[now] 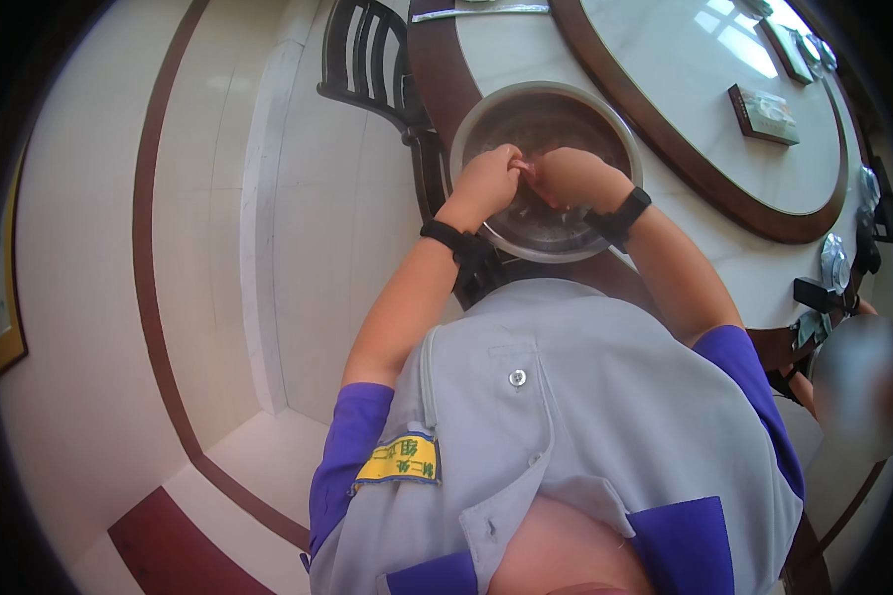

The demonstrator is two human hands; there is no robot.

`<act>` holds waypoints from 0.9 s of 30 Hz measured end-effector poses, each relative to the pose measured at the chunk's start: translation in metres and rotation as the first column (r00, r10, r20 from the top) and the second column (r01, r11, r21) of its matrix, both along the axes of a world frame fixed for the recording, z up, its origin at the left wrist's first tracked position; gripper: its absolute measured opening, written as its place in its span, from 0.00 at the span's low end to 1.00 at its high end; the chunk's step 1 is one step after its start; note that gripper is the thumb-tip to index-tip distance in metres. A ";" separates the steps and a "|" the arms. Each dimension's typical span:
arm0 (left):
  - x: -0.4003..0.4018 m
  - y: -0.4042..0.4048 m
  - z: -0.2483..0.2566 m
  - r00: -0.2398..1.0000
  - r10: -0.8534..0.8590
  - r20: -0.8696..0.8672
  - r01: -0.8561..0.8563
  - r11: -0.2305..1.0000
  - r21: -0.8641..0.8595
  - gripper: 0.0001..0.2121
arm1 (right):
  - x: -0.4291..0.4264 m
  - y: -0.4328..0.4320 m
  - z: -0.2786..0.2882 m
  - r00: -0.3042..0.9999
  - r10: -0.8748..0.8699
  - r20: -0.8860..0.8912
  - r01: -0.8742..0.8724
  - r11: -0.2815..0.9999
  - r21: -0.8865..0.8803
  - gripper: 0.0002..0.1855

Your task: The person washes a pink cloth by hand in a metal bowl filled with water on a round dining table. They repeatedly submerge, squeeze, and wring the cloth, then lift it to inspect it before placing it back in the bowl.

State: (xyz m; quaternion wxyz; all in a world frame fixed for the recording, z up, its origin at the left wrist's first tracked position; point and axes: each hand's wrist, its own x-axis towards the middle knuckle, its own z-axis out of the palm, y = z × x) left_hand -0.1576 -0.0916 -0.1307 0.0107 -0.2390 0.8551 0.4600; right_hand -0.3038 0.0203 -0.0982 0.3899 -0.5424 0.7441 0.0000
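Over a large round stainless-steel basin (470, 123), both hands meet near its middle. Between the fingers of my left hand (493, 177) is one end of a pinkish-red soft piece (527, 170) that looks like raw meat. My right hand (582, 177) grips the same piece from the other side, its fingers partly hidden by the back of the hand. More of the red shows just below the right fingers. The inside of the basin looks wet, perhaps with shallow liquid, but blur keeps me from telling. Each wrist wears a black strap with a device.
Beneath the basin is a round table with a dark wood rim (446, 67) and a raised turntable edge (677, 160). A tissue box (765, 115) lies on the turntable. A black chair (372, 63) stands left. Wrapped tableware (833, 264) and another person (859, 387) are at right.
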 end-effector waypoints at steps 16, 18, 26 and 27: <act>0.007 0.032 -0.046 0.762 -0.412 0.500 0.586 0.767 -0.262 0.18 | 0.000 0.015 -0.056 0.958 0.255 -0.133 -0.242 0.964 0.106 0.11; 0.002 0.022 -0.044 0.795 -0.379 0.474 0.507 0.844 -0.175 0.17 | -0.008 0.013 -0.050 0.971 0.151 -0.185 -0.149 0.988 0.023 0.12; 0.005 0.027 -0.037 0.901 -0.273 0.337 0.362 0.901 -0.239 0.24 | 0.001 0.007 -0.063 0.949 0.257 -0.182 -0.261 0.965 -0.001 0.15; 0.006 0.030 -0.040 0.885 -0.308 0.350 0.406 0.878 -0.254 0.26 | 0.002 0.007 -0.062 0.930 0.325 -0.173 -0.325 0.945 0.030 0.15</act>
